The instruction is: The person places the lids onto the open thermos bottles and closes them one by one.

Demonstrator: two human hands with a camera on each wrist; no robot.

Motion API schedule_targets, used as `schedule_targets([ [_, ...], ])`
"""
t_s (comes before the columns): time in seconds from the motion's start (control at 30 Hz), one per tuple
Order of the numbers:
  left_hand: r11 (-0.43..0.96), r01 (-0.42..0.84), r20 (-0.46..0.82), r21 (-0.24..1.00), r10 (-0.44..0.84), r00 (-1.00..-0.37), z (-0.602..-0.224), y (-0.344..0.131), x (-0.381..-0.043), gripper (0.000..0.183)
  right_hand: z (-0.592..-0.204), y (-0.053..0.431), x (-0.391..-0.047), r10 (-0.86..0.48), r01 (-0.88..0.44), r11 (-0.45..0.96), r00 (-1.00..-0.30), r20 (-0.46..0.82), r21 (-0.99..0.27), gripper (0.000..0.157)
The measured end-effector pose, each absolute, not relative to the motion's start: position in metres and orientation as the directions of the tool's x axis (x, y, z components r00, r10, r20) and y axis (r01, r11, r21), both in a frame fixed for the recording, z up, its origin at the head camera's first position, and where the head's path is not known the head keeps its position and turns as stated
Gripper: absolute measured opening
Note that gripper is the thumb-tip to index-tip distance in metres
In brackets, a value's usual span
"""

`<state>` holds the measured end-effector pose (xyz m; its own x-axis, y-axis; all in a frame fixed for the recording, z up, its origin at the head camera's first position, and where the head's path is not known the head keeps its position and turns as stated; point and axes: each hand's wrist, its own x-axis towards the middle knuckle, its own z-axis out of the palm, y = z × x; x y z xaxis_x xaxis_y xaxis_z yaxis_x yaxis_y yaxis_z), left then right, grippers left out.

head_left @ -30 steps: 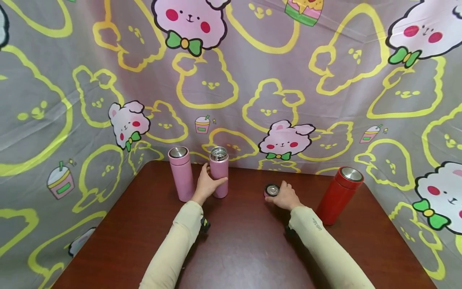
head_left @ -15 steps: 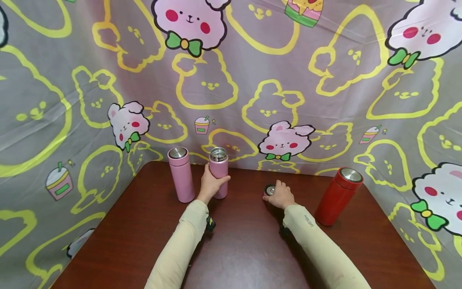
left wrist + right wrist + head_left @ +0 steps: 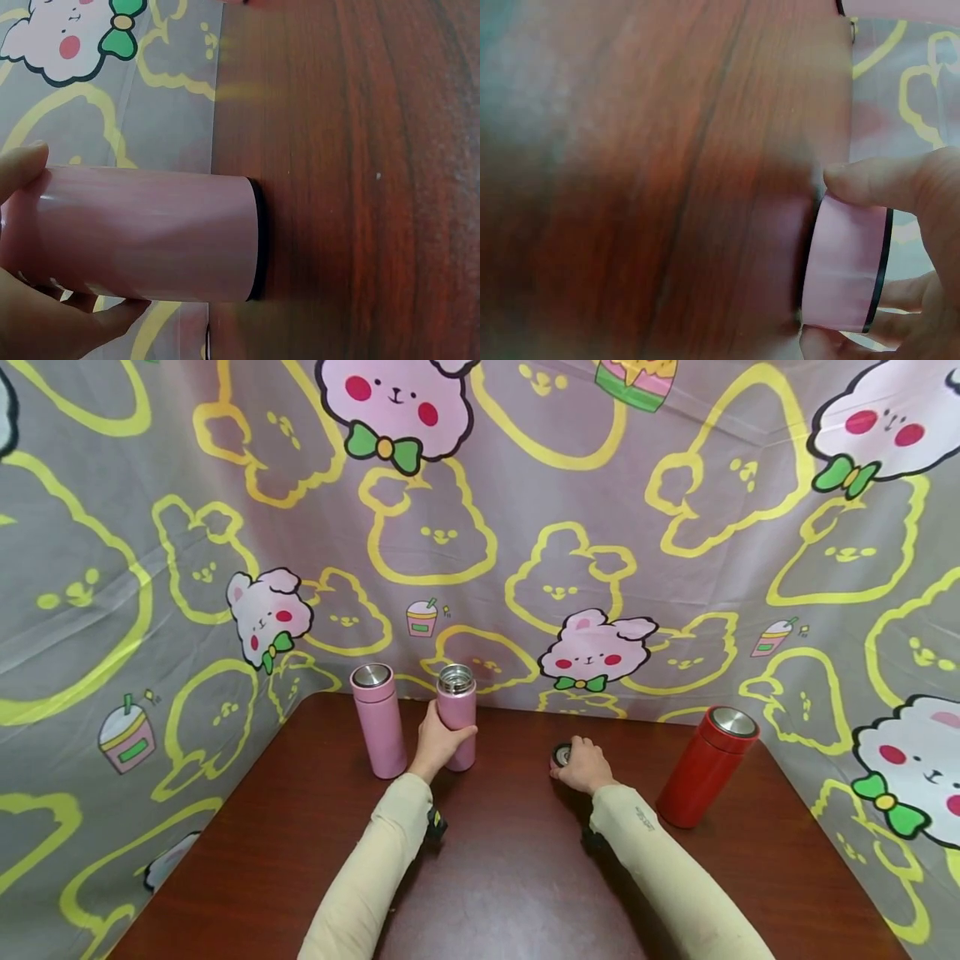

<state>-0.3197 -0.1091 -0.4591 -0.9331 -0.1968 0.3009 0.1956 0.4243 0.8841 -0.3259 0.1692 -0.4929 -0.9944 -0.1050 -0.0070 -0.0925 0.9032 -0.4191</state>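
Observation:
An uncapped pink thermos bottle (image 3: 456,706) stands upright near the back of the table, its steel threaded mouth showing. My left hand (image 3: 437,742) grips its body, with the thumb on the right side and the fingers round the left. In the left wrist view, the bottle's (image 3: 157,232) black base ring meets the tabletop. To the right, my right hand (image 3: 587,766) pinches a pink lid (image 3: 561,755) by its sides. The right wrist view has the lid (image 3: 845,262) between thumb and fingers, close on the wood, its black-rimmed inner side facing up.
A capped pink thermos (image 3: 379,727) stands just left of my left hand. On the right, beyond my right forearm, is a red thermos (image 3: 703,772) with a steel-topped cap. A patterned cloth (image 3: 510,543) hangs behind the dark brown table (image 3: 495,877).
My left hand has closed in from beside the uncapped bottle to a grip round it. My right hand has shifted slightly left onto the lid. The bottles have stayed in place.

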Motion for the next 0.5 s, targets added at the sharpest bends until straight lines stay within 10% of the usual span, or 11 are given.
schedule_targets([
  [0.5,0.443,0.263,0.309,0.857,-0.034,-0.95,-0.448,-0.1,-0.279,0.071,-0.476,0.178,-0.292,-0.202,-0.223,0.813,-0.974,0.098,-0.537,0.065],
])
